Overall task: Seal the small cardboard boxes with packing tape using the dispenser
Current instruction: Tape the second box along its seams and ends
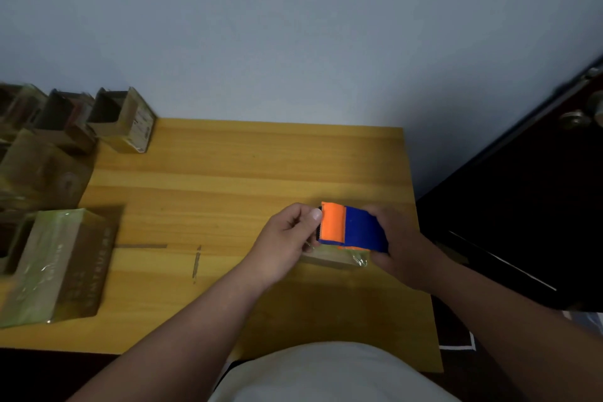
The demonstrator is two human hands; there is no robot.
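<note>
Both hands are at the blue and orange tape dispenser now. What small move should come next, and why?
Probably pull the tape end free with the left hand, which pinches at the toothed orange edge of the tape dispenser. The right hand grips its blue body above the wooden table; a small cardboard box shows just under it, and the open boxes wait at far left.

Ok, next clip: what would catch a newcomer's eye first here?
The bright orange and blue tape dispenser, right of centre over the wooden table, stands out at once. The right hand grips its blue body while the left hand pinches at its orange end, just above a small cardboard box. More cardboard boxes crowd the table's left side.
</note>
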